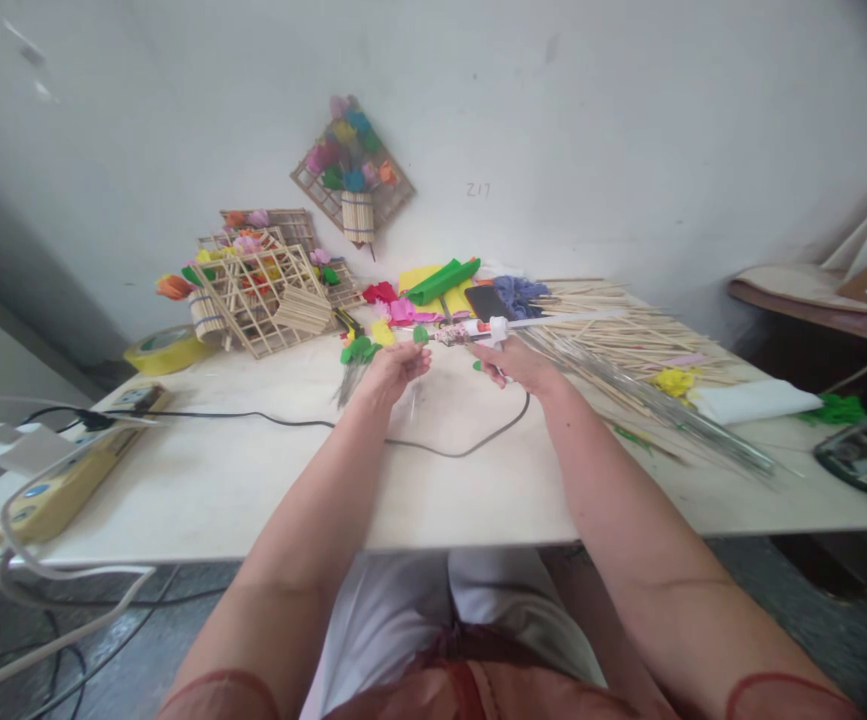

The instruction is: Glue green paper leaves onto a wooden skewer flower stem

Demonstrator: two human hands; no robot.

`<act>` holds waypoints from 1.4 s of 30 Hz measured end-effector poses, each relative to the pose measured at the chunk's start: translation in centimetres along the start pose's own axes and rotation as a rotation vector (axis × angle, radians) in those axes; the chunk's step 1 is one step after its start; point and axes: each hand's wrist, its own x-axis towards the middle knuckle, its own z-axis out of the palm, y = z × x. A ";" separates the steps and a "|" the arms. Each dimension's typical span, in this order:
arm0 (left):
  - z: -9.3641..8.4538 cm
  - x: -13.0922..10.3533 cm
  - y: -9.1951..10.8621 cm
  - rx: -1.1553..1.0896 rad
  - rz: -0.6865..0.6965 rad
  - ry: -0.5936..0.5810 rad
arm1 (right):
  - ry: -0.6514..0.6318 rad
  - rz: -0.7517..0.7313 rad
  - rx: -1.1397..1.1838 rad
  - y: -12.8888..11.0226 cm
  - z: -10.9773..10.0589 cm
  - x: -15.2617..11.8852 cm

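Pinched in the fingers of my left hand (399, 368) is a small green paper leaf (421, 335), and a thin wire seems to hang below that hand. My right hand (515, 365) is wrapped around a white hot glue gun (498, 328), whose nozzle points left, close to the leaf. A long pale glue stick (564, 319) sticks out of the gun's back. Left of my left hand lies a bunch of thin wires (350, 380) with green paper leaves (360, 349). My fingers partly hide the gun's handle.
Stick lattices with paper flowers (260, 300) pile up at the back left; another lattice (358, 175) hangs on the wall. Wooden sticks (605, 330), crepe paper (444, 283) and a phone (487, 303) lie behind. The gun's black cord (448, 455) crosses toward a power strip (77, 470). Yellow tape (167, 349) sits left.
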 end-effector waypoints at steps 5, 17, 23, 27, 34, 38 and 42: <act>0.0 -0.1 0.0 0.005 -0.004 -0.010 | 0.002 -0.030 0.012 0.0 -0.1 0.0; 0.0 -0.1 -0.1 -0.006 0.003 -0.029 | -0.014 -0.024 0.006 0.3 -0.1 0.1; 0.0 0.0 0.0 0.000 -0.005 -0.009 | -0.024 -0.019 0.008 -0.1 -0.3 -0.1; 0.0 0.0 0.0 0.003 -0.011 -0.008 | -0.004 -0.029 0.016 -0.4 -0.1 -0.3; 0.1 -0.1 0.0 0.006 -0.019 -0.031 | -0.005 -0.015 0.037 -0.1 0.4 0.1; 0.2 -0.2 0.1 0.003 -0.013 -0.032 | -0.005 -0.024 0.019 0.0 0.2 0.1; 0.2 -0.3 0.2 0.000 -0.014 -0.043 | -0.010 -0.032 0.009 0.2 0.0 0.2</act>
